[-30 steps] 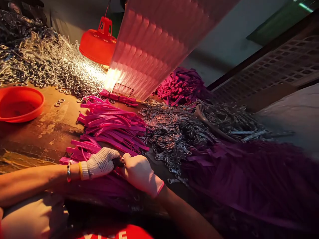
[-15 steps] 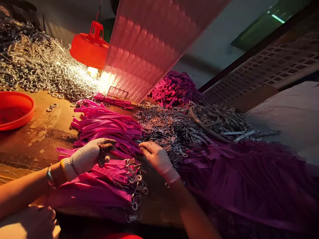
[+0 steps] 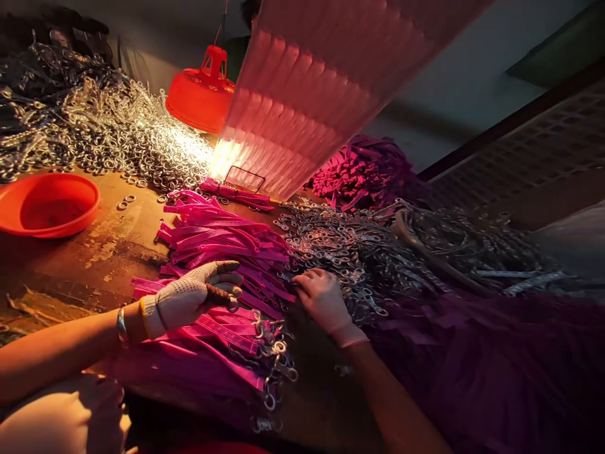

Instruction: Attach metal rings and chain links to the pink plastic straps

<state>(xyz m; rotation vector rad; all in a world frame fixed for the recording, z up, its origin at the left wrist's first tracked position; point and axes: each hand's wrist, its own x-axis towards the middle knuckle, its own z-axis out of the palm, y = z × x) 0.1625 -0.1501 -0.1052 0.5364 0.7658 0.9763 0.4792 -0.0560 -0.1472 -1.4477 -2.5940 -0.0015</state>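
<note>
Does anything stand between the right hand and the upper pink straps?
Nothing visible does: the right hand is at the ends of the straps, with the metal heap beyond. Whether it touches them is unclear.

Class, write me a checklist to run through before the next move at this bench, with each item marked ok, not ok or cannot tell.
1. Lamp lit: ok; the red lamp glows brightly underneath.
2. Hands covered: ok; left hand and right hand are both gloved.
3. Left grip secure: cannot tell; a small metal ring shows at the fingers.
4. Right grip secure: cannot tell; whatever is at the fingertips is too small and dark.
5. Magenta straps lying separately: not ok; they overlap.
6. Red bowl upright: ok.
</note>
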